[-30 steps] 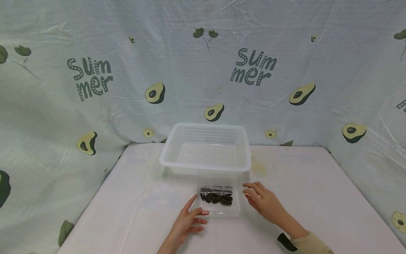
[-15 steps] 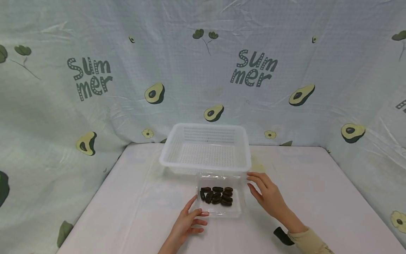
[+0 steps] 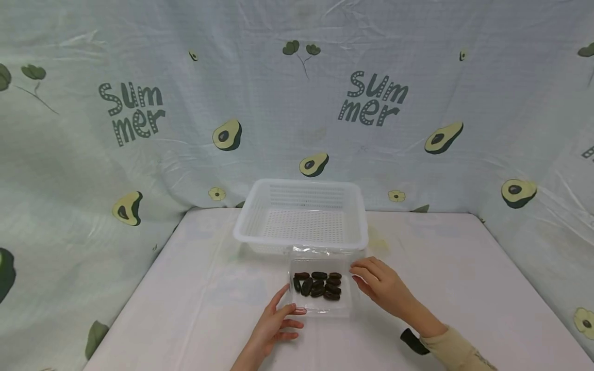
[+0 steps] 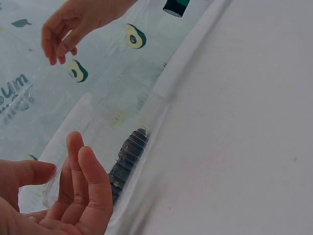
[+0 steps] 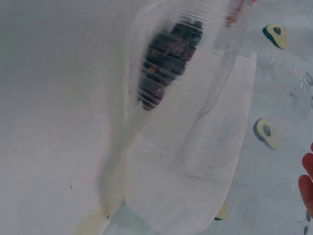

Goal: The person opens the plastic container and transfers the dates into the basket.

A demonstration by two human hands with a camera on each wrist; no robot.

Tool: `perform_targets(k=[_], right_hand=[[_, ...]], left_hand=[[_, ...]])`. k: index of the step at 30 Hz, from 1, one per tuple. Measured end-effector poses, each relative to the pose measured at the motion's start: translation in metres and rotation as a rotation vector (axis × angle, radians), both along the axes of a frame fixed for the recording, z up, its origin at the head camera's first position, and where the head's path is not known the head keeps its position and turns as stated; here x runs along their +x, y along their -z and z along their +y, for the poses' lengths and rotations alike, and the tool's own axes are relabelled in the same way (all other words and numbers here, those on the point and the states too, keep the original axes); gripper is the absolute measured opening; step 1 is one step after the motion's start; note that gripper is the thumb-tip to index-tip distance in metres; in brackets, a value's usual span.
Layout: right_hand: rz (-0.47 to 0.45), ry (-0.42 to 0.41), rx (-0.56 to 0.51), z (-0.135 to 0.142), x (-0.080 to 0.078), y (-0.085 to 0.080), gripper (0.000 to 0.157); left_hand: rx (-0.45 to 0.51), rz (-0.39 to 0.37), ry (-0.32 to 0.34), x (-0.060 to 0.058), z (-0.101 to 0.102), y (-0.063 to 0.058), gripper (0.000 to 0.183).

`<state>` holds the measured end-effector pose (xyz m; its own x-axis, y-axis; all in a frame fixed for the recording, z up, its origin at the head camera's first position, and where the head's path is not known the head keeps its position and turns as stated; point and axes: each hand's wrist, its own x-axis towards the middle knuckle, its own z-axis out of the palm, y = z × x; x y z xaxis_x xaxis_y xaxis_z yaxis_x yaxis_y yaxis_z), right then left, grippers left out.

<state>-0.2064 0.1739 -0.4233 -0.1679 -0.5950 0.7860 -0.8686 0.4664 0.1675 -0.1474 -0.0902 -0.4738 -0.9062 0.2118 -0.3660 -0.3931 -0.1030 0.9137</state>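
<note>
A clear plastic box [image 3: 327,308] holding several dark brown dates [image 3: 317,288] sits on the table. Its clear lid [image 3: 320,252] is folded back, overlapping the front of the white basket in the head view. My left hand [image 3: 271,327] touches the box's near left corner with loosely spread fingers, the index along the left side. At the box's right edge my right hand [image 3: 382,286] hovers with bent, relaxed fingers and nothing in them. In the left wrist view the dates [image 4: 129,159] show through the ribbed wall. Only fingers [image 5: 306,188] of my right hand enter the right wrist view.
A white perforated plastic basket [image 3: 241,234] stands behind the box. Beside my right sleeve is a short dark object [image 3: 413,341]. A white cloth covers the table [image 3: 223,304], and a hanging sheet [image 3: 278,103] with avocado prints closes off the back and sides.
The lid, earlier low over the far dates, has swung back and up toward the basket. My right hand moved away from me, then back left toward the box edge. My left hand stayed still.
</note>
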Motion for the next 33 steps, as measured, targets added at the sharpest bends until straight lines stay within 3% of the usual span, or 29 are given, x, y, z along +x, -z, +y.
perform_targets(k=[4,7,11,13,18,26,33], right_hand=[[-0.021,0.042,0.181,-0.003,-0.006,0.008,0.027],[-0.003,0.083,0.319,-0.004,-0.012,0.018,0.019],[0.016,0.133,0.455,-0.008,-0.019,0.028,0.039],[0.020,0.149,0.508,-0.011,-0.021,0.031,0.041],[0.018,0.145,0.591,-0.020,-0.024,0.033,0.037],[0.020,0.122,0.627,-0.029,-0.027,0.035,0.034],[-0.033,0.149,0.688,-0.033,-0.029,0.036,0.030]], left_hand=[[-0.001,0.006,0.005,-0.003,0.000,0.000,0.062],[0.001,0.011,0.016,-0.004,0.000,0.000,0.062],[-0.002,0.007,0.025,-0.005,0.000,-0.001,0.062],[-0.011,0.002,0.023,-0.005,0.000,-0.001,0.062],[-0.018,-0.005,0.009,-0.004,0.001,-0.002,0.062],[-0.027,-0.014,-0.008,-0.002,0.000,-0.001,0.062],[-0.027,-0.016,-0.015,-0.002,0.001,0.000,0.063]])
